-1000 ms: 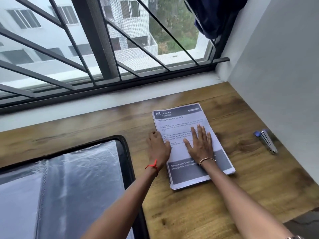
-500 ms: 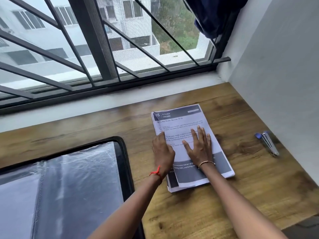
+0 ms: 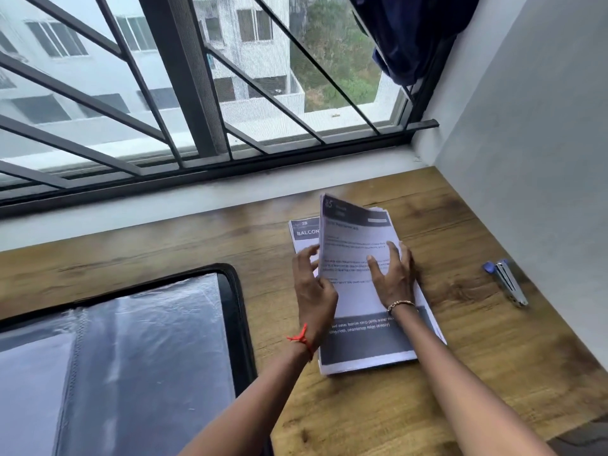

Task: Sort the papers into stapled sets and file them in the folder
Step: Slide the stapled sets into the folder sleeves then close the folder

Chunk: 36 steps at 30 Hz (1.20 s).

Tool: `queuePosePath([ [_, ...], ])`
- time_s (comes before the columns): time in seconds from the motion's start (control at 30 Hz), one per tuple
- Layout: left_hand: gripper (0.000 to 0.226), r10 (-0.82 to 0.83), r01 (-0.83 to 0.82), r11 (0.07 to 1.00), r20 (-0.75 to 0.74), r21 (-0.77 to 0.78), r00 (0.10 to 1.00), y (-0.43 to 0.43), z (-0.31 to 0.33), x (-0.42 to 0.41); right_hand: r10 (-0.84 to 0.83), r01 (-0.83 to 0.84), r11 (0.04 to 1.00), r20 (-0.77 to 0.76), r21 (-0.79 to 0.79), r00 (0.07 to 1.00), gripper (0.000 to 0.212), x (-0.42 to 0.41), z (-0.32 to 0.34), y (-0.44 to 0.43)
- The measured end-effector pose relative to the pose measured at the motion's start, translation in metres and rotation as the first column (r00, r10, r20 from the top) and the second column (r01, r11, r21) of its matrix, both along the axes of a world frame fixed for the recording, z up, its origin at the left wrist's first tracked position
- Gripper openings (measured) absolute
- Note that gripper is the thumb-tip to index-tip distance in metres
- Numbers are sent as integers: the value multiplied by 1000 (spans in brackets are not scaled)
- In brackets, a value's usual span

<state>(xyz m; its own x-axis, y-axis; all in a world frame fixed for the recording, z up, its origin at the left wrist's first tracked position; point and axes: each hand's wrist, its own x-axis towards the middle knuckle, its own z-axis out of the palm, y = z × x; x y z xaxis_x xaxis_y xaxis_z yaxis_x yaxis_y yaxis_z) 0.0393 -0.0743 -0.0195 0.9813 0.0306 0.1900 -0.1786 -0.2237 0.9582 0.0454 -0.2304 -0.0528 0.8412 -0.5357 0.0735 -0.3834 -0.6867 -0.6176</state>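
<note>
**A:** Head view. What do the papers look like?

**B:** A stack of white printed papers with dark grey bands (image 3: pixel 362 340) across the head and foot of each page. It lies on the brown wood-grain table (image 3: pixel 427 406), right of the middle and nearer the far edge. The top sheets are raised along their left side, and under them shows a page headed "BALCON" (image 3: pixel 304 232).

**A:** And the hands?

**B:** The left hand (image 3: pixel 312 284) has its fingers bent round that raised left edge and holds it up. The right hand (image 3: pixel 393 274) presses down on the top sheet, its fingers spread and only slightly bent, gripping nothing. It hides part of the print.

**A:** What else is there?

**B:** An open black-rimmed folder with glossy clear plastic sleeves (image 3: pixel 235 307) fills the table's near left corner, just beside the left forearm. A slim silver stapler with a blue end (image 3: pixel 508 284) lies by the right edge, close to the matt grey wall (image 3: pixel 543 159) and well apart from the stack.

**A:** Beyond the table?

**B:** A window with dark slanted metal bars (image 3: pixel 184 77), and dark blue cloth (image 3: pixel 411 34) hanging at its top right.
</note>
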Motion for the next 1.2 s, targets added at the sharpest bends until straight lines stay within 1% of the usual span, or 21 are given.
queuePosePath([
  [0.07, 57, 0, -12, 996, -137, -84, 991, 3, 1, 2, 3, -3, 1000, 8, 26, 1000, 83, 0, -1, 0],
  [0.13, 44, -75, 32, 985, -258, -168, 963, 8, 1, 7, 0, 0, 999, 1, 46, 1000, 78, 0, 2, 3],
  [0.2, 34, -189, 143, 973, -275, -179, 943, 13, 0, 11, -3, 4, 999, -7, 53, 1000, 70, 0, 6, 6],
  [0.27, 30, -294, 242, 948, -272, -207, 917, 19, 0, 10, 2, -2, 999, -10, 46, 1000, 62, 0, 10, 9],
  [0.3, 30, -317, 261, 939, -270, -222, 909, 21, 2, 9, 6, -6, 999, -10, 32, 1000, 57, 0, 12, 11],
  [0.37, 31, -311, 232, 932, -285, -279, 906, 26, 7, 8, 10, -10, 1000, -14, 1, 1000, 54, 1, 16, 14],
  [0.47, 34, -280, 145, 905, -301, -401, 912, 41, 20, 13, 10, -11, 1000, 6, 11, 1000, 57, 3, 31, 23],
  [0.57, 38, -274, 109, 871, -289, -479, 917, 66, 28, 16, -5, 3, 1000, 43, 27, 999, 60, 5, 52, 36],
  [0.63, 42, -271, 88, 851, -290, -518, 918, 88, 32, 17, -15, 10, 997, 67, 77, 998, 63, 5, 64, 51],
  [0.7, 44, -240, 55, 849, -290, -526, 926, 115, 36, 19, -32, 21, 984, 61, 178, 998, 64, 8, 76, 69],
  [0.77, 45, -208, 24, 852, -296, -524, 932, 148, 40, 20, -51, 36, 945, 37, 326, 998, 59, 13, 83, 90],
  [0.8, 44, -199, 11, 847, -298, -531, 933, 164, 42, 20, -70, 48, 910, 38, 411, 997, 56, 15, 85, 99],
  [0.87, 45, -184, -27, 824, -312, -566, 932, 197, 45, 17, -83, 33, 791, 55, 611, 995, 46, 17, 86, 117],
  [0.9, 46, -173, -53, 816, -331, -576, 928, 212, 45, 15, -51, -6, 738, 65, 675, 997, 38, 16, 86, 127],
  [0.93, 48, -163, -75, 813, -351, -577, 922, 227, 45, 12, 11, -52, 713, 63, 699, 998, 30, 14, 86, 140],
  [1.0, 56, -156, -84, 838, -385, -539, 910, 250, 43, 6, 137, -148, 705, 71, 693, 988, 26, 11, 88, 168],
  [1.1, 56, -115, -106, 878, -421, -467, 900, 283, 39, -6, 307, -238, 635, 42, 735, 951, 35, 11, 84, 206],
  [1.2, 56, -52, -138, 911, -441, -389, 896, 307, 29, -15, 386, -207, 586, -45, 783, 921, 48, 9, 71, 225],
])
